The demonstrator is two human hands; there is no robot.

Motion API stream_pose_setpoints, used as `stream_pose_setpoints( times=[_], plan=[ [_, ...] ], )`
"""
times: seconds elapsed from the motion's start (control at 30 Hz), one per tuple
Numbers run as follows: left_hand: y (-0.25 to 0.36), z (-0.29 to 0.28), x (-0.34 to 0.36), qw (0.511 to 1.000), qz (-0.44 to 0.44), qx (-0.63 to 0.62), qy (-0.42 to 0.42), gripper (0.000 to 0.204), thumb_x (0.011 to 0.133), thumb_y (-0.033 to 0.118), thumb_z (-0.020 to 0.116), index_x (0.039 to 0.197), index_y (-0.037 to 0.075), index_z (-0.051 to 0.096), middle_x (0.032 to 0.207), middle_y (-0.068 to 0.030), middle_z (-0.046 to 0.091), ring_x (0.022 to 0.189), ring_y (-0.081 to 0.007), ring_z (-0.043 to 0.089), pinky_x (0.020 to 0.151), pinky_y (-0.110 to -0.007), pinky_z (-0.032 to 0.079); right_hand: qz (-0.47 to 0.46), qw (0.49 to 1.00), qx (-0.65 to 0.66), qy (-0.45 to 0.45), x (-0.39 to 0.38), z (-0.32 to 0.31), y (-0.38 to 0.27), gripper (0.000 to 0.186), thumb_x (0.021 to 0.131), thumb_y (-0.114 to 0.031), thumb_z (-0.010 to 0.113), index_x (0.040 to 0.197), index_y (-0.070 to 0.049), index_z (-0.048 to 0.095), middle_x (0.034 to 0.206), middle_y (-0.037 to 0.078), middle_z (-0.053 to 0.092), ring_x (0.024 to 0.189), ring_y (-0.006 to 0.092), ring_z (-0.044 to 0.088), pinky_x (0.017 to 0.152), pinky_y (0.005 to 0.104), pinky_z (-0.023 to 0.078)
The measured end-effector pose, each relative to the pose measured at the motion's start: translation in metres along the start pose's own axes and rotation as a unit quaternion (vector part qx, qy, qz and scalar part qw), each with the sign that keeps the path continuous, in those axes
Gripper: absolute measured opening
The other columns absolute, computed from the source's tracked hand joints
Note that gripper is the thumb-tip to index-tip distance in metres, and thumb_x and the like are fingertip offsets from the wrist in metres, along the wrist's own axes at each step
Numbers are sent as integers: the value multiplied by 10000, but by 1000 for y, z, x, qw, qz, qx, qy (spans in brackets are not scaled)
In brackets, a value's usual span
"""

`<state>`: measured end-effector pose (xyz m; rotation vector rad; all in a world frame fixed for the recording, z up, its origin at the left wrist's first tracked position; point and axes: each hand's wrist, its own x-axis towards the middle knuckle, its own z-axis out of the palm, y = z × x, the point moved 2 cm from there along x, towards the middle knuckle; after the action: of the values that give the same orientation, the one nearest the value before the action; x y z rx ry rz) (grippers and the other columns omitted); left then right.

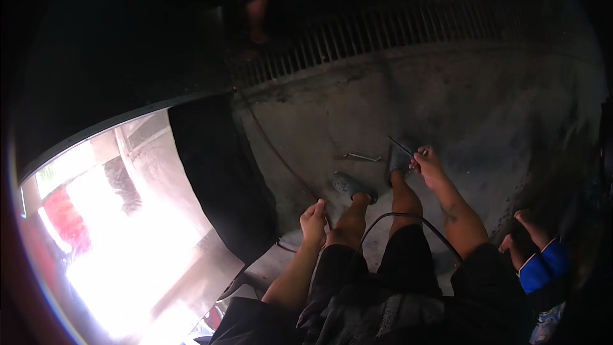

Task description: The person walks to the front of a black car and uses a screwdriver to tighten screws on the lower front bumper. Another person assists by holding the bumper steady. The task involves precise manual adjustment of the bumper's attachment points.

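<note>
My left hand (313,220) is closed in front of my left knee. A thin reddish-brown hose (279,151) runs from the grating down to this hand; whether the fingers grip it or it passes behind them, I cannot tell. Farther forward and to the right, my right hand (429,165) is closed around a thin dark rod (400,145), whose tip points up and left, over my right shoe. A slim metal tool with a bent end, like a wrench (363,157), lies on the concrete floor ahead of my left shoe (348,185).
A dark slotted grating (345,46) crosses the far side of the floor. Another person's lower leg (257,16) shows beyond it. At right stands someone in blue shorts (539,267). A black cable (408,215) arches near my lap. Left, a dark panel (220,172) borders a glaring bright opening.
</note>
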<state>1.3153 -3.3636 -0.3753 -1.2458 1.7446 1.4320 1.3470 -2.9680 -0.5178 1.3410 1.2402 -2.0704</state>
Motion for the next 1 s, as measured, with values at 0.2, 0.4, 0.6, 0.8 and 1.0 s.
stream_pose_setpoints(
  times=[0.2,0.4,0.6,0.8,1.0],
  plan=[
    [225,88,-127,963,97,-60,-242,327,1077,325,629,1193,24,679,925,-5,629,710,-55,493,634,-221,402,-54,975,125,-173,-221,21,-189,166,1006,-78,665,1143,-83,570,1017,115,704,834,157,682,679,275,519],
    [324,156,-259,909,190,-73,-364,338,1075,331,637,1198,19,681,940,15,618,697,-40,461,634,-216,384,-258,955,34,-146,-352,68,-288,169,1009,-68,655,1165,-38,600,1019,116,724,876,139,690,784,285,546],
    [354,156,-278,891,204,-57,-401,279,1057,322,670,1088,52,728,819,71,560,669,-28,423,629,-214,366,-337,936,18,-100,-391,92,-307,129,1010,-42,640,1134,-22,612,970,84,705,910,147,699,838,305,563],
    [409,141,-229,905,162,-52,-389,296,1060,335,663,1110,49,718,788,79,543,689,-43,421,654,-219,368,-338,939,6,-66,-368,164,-327,130,1008,-47,639,1132,-27,606,979,90,710,942,162,716,819,303,566],
    [510,113,-159,885,151,-70,-435,308,1080,347,626,1161,59,699,829,63,579,706,-62,436,684,-244,394,-279,953,103,-63,-314,276,-358,172,1009,-87,676,1156,-47,597,1070,148,737,892,147,713,781,274,568]
  ],
)
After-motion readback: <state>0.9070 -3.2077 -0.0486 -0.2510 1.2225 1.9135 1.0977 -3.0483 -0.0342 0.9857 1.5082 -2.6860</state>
